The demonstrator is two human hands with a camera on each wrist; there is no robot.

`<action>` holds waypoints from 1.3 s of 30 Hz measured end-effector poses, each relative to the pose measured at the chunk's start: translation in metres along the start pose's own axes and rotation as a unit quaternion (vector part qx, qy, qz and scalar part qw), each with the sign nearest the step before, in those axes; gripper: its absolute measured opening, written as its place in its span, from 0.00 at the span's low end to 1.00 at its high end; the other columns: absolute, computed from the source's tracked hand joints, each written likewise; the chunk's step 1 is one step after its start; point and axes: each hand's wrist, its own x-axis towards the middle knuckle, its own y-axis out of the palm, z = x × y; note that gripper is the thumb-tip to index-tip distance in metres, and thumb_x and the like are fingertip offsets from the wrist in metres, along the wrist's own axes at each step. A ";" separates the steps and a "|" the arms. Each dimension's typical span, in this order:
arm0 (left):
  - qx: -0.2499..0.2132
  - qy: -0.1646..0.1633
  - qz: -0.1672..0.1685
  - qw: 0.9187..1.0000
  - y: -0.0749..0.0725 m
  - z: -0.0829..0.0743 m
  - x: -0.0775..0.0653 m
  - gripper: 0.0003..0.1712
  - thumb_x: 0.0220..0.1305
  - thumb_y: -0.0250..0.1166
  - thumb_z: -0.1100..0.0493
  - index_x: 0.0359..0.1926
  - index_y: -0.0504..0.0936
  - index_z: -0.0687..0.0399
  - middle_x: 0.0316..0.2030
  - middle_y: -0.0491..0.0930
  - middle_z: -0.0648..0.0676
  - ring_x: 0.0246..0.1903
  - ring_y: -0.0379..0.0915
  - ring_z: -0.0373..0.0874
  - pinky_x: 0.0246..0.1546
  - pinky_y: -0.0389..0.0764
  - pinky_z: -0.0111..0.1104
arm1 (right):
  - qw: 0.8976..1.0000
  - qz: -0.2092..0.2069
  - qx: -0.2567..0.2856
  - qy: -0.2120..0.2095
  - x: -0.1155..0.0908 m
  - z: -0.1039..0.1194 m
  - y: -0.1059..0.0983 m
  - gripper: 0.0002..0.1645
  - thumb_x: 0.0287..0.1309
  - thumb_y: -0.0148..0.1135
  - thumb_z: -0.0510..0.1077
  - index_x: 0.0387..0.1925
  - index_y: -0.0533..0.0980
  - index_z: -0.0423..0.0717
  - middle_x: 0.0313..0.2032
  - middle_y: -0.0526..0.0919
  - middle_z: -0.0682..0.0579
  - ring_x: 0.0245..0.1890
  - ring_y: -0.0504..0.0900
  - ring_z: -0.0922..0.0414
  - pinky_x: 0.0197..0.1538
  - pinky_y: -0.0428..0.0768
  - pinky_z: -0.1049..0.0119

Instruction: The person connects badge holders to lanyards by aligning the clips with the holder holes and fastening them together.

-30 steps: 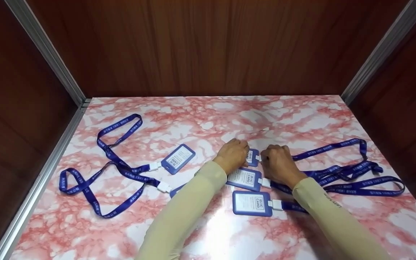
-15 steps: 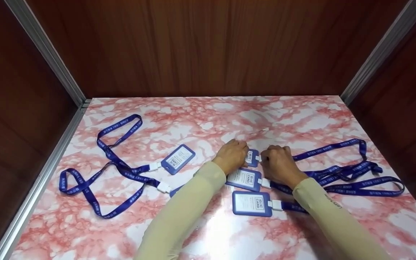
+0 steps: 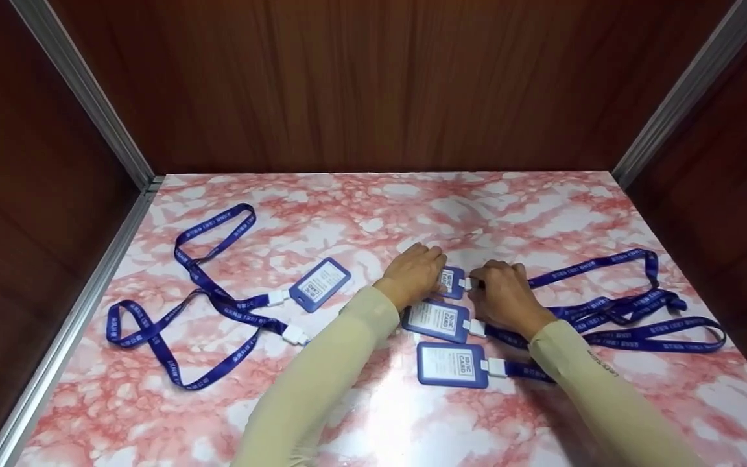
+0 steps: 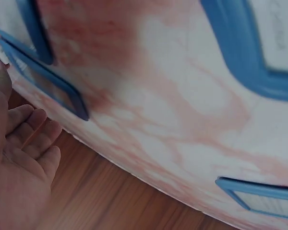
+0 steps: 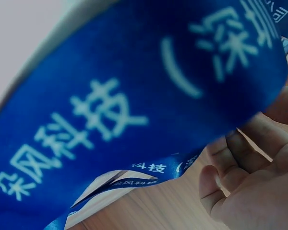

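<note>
Three blue ID card holders lie in a column right of centre in the head view. My left hand (image 3: 410, 275) pinches the farthest card holder (image 3: 452, 283) near its left end, which the fingers cover. In the left wrist view the left hand (image 4: 19, 158) has its other fingers loosely bent. My right hand (image 3: 503, 292) grips the blue lanyard (image 3: 591, 265) just beside that holder's white clip (image 3: 469, 283). The right wrist view shows the lanyard strap (image 5: 115, 105) large in front of the right hand (image 5: 259, 167). Closer in lie the middle holder (image 3: 437, 320) and nearest holder (image 3: 452, 364).
Another card holder (image 3: 320, 285) lies at left with its lanyard (image 3: 214, 232). The left sleeve hides the holder at a second white clip (image 3: 295, 335). Several straps (image 3: 652, 340) bunch at right. Brown panels (image 3: 373, 84) wall in the pink marbled table (image 3: 373, 207).
My left hand has shifted slightly left and away, baring a bit more of the farthest holder. A little more of its white clip shows beside my right fingers.
</note>
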 end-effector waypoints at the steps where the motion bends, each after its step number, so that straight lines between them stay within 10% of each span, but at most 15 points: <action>1: -0.002 0.001 -0.001 1.000 -0.002 0.000 -0.001 0.34 0.69 0.64 0.39 0.66 0.74 0.55 0.61 0.75 0.52 0.64 0.69 0.49 0.74 0.59 0.38 | 1.000 0.001 0.001 0.005 0.000 0.000 -0.001 0.13 0.53 0.73 0.37 0.42 0.86 0.39 0.36 0.86 0.44 0.42 0.82 0.42 0.48 0.71 0.40; 39: -0.041 -0.022 -0.023 0.999 -0.035 0.022 -0.111 0.40 0.76 0.54 0.38 0.75 0.65 0.62 0.71 0.66 0.65 0.73 0.59 0.60 0.77 0.52 0.47 | 0.999 -0.032 0.022 0.011 -0.024 0.021 -0.021 0.21 0.63 0.71 0.47 0.54 0.84 0.40 0.48 0.87 0.41 0.52 0.80 0.40 0.55 0.66 0.42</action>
